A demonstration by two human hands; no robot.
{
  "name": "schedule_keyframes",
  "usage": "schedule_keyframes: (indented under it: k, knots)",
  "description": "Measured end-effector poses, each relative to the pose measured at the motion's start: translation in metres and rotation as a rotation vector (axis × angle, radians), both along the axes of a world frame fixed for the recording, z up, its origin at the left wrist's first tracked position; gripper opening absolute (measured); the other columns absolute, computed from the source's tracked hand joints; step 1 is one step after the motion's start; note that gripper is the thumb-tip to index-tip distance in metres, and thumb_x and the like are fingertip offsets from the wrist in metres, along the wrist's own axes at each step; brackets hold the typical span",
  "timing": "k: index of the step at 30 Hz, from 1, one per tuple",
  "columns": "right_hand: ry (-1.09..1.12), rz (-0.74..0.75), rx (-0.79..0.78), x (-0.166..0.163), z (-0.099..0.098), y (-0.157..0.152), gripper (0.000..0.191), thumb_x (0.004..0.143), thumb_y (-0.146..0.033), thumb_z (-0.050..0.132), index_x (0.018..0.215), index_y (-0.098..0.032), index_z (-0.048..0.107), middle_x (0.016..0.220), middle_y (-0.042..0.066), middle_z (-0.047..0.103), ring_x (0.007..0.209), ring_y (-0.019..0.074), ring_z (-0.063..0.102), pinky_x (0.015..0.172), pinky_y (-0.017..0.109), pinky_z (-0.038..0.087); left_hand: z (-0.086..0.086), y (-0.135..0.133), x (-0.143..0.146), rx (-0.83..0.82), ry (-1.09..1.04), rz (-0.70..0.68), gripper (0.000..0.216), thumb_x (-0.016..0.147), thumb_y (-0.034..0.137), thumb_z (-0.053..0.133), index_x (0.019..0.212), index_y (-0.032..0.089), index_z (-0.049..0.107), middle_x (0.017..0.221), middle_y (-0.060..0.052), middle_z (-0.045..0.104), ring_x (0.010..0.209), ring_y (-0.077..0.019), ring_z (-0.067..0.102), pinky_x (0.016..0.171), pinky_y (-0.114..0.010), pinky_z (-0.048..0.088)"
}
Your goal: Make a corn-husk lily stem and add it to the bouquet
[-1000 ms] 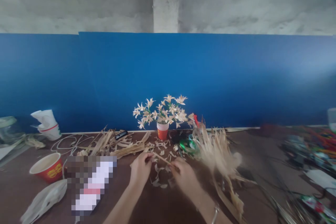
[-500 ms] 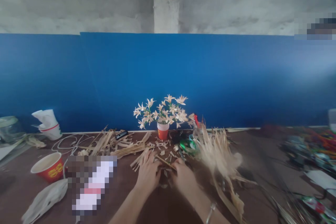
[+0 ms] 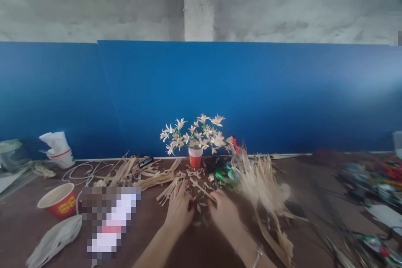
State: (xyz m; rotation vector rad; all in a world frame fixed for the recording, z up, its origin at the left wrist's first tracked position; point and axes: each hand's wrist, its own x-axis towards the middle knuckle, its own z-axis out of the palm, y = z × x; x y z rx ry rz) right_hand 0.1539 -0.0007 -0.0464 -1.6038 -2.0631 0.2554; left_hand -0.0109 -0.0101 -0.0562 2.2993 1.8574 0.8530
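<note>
My right hand [image 3: 224,209] is closed on one end of a narrow, pale strip of dried husk [image 3: 201,188], which slants up and left across the table. Close by on the left, my left hand [image 3: 180,209] lies over the tabletop with its fingers stretched forward, near the tip of the strip. Small petal-like husk pieces [image 3: 202,204] lie between the two hands. Just beyond them stands a red and white paper cup [image 3: 195,160] holding cream husk flowers [image 3: 205,134] on green stems.
Dried husk strips [image 3: 157,179] lie at the back left, and a large husk bundle [image 3: 260,180] sits to the right. A red paper bowl [image 3: 59,201] and a white cup [image 3: 61,157] stand on the left. Colourful clutter [image 3: 377,171] fills the far right. A blue partition [image 3: 201,79] closes off the back.
My right hand has shifted slightly right with the husk strip, whose far end now lies apart from my left hand. My left hand has moved only a little.
</note>
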Motion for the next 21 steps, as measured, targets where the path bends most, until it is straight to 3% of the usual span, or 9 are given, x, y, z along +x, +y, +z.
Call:
schedule_keyframes:
  k: [5, 8, 13, 18, 21]
  knots:
    - [0.012, 0.014, 0.025, -0.0003, -0.0010, 0.0013, 0.015, 0.080, -0.017, 0.044, 0.076, -0.019, 0.058, 0.079, 0.003, 0.060, 0.075, 0.0157, 0.059, 0.064, 0.022, 0.038, 0.0008, 0.0025, -0.0020, 0.072, -0.020, 0.054, 0.012, 0.075, 0.018, 0.052, 0.080, 0.019, 0.063, 0.125, -0.011, 0.050, 0.124, -0.0290, 0.033, 0.099, -0.049, 0.031]
    - [0.017, 0.031, 0.038, -0.0004, -0.0026, 0.0018, 0.016, 0.081, -0.018, 0.043, 0.075, -0.020, 0.057, 0.080, 0.002, 0.060, 0.074, 0.0150, 0.059, 0.064, 0.021, 0.038, 0.0023, 0.0034, -0.0006, 0.041, -0.011, 0.068, 0.009, 0.074, 0.020, 0.055, 0.074, 0.019, 0.064, 0.126, -0.009, 0.050, 0.125, -0.0303, 0.031, 0.100, -0.050, 0.030]
    - [0.016, 0.045, 0.039, -0.0005, -0.0040, 0.0017, 0.016, 0.081, -0.016, 0.042, 0.074, -0.020, 0.057, 0.078, 0.002, 0.059, 0.072, 0.0146, 0.058, 0.063, 0.021, 0.037, 0.0038, 0.0038, 0.0000, 0.009, -0.010, 0.063, 0.014, 0.070, 0.009, 0.054, 0.071, 0.019, 0.064, 0.125, -0.009, 0.051, 0.125, -0.0287, 0.031, 0.101, -0.046, 0.028]
    - [0.028, 0.052, 0.037, -0.0007, -0.0018, 0.0003, 0.018, 0.080, -0.015, 0.041, 0.074, -0.019, 0.057, 0.078, 0.002, 0.059, 0.072, 0.0149, 0.058, 0.064, 0.021, 0.038, 0.0042, 0.0032, 0.0015, 0.010, -0.037, 0.053, 0.017, 0.070, 0.012, 0.054, 0.082, 0.020, 0.064, 0.125, -0.009, 0.050, 0.123, -0.0283, 0.032, 0.100, -0.046, 0.028]
    - [0.028, 0.056, 0.040, -0.0007, -0.0009, -0.0004, 0.017, 0.080, -0.016, 0.042, 0.073, -0.020, 0.058, 0.077, 0.002, 0.060, 0.072, 0.0151, 0.058, 0.064, 0.021, 0.038, 0.0047, 0.0024, 0.0029, 0.014, -0.019, 0.004, 0.014, 0.071, 0.011, 0.055, 0.074, 0.020, 0.065, 0.123, -0.008, 0.052, 0.123, -0.0283, 0.033, 0.100, -0.045, 0.029]
